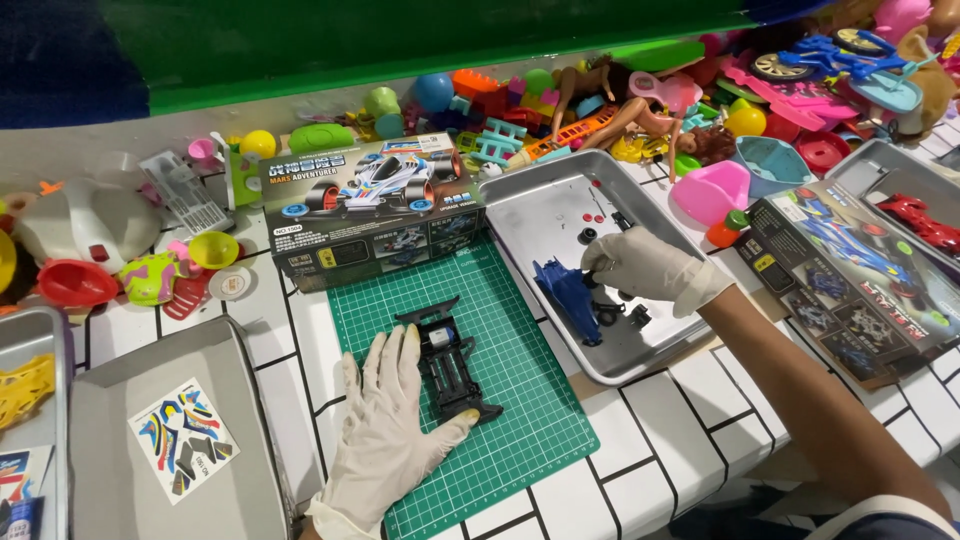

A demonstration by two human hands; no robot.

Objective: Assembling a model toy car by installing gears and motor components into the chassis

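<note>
The gloved left hand (385, 420) lies flat and open, steadying a black toy car chassis (450, 362) on the green cutting mat (520, 400). The gloved right hand (645, 265) reaches into the metal tray (530, 205), fingers curled beside a blue car body (568, 293); what they grip, I cannot tell.

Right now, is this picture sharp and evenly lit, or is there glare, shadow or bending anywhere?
Head view: mostly sharp and brightly lit; the metal tray shows soft glare on its floor; the left hand on the black toy car chassis casts only a faint shadow on the green cutting mat; the right hand looks slightly soft; the tile lines bow near the edges, a wide-lens effect.
</note>
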